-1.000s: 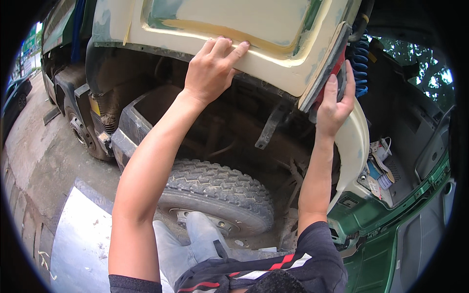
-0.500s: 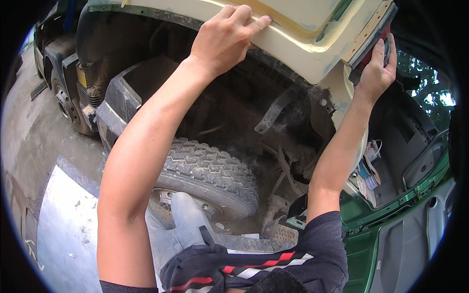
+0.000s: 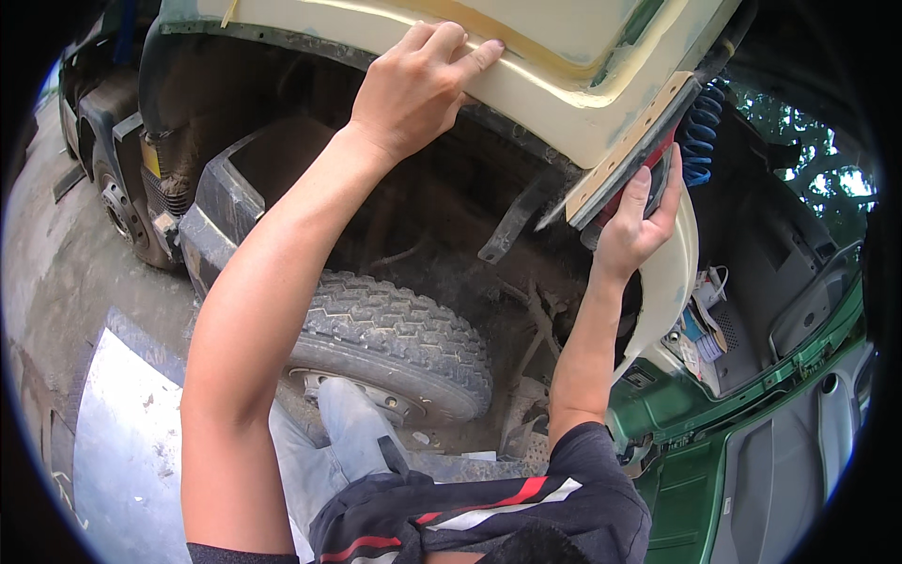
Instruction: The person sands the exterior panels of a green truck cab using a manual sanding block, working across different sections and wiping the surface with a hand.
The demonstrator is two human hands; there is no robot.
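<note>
A cream-coloured vehicle body panel spans the top of the view, with a recessed shape edged in tan and green. My left hand grips its lower edge, one finger stretched along the face and the others curled. In my right hand is a long sanding block with a red and black body. A tan strip with holes, like perforated sandpaper, lines its edge. The block lies slanted along the panel's right lower edge. My right thumb and fingers wrap around its body.
A blue coiled hose hangs beyond the block. Below the panel are a large treaded tyre and a loose-ended metal bracket. A green door with grey trim stands at right; a white sheet lies at lower left.
My right hand has moved down and left with the sanding block, which now sits lower along the panel's edge. The blue hose has come into sight. My left hand keeps its grip.
</note>
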